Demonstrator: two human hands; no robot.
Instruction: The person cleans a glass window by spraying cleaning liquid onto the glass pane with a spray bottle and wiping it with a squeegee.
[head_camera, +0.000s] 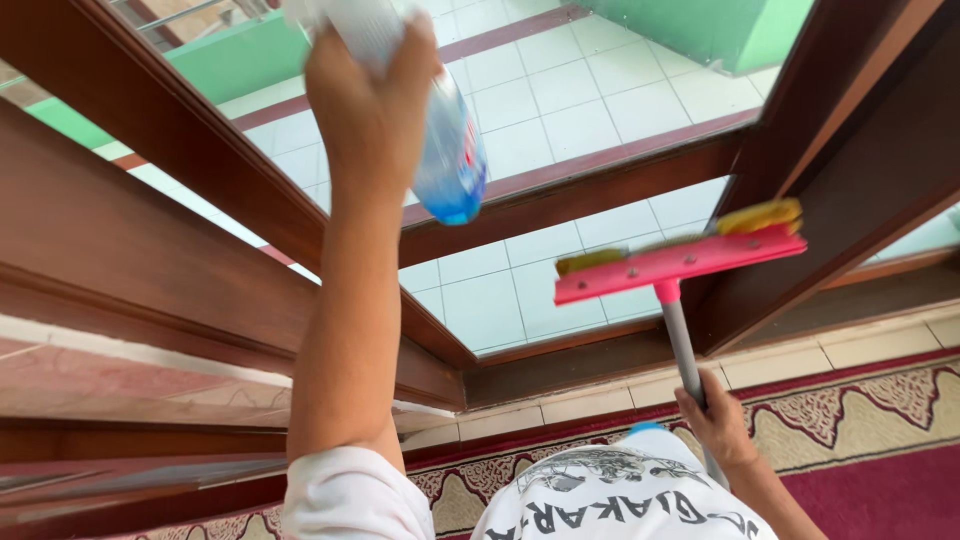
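From the head view, we see our left hand (372, 100) raised, its grip closed around a clear spray bottle (440, 140) with blue liquid, held up at the window glass (560, 90). Our right hand (715, 420) is wrapped tight around the grey pole of a pink squeegee (680, 262), whose head rests near the lower pane. The glass shows no foam or streaks, so we judge the wiping barely started.

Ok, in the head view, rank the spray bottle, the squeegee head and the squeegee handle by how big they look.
1. Squeegee head, the widest.
2. Spray bottle, partly hidden by the left hand and closer to the camera, so its rank is unsure.
3. Handle, long but thin, with its lower end in the right hand.
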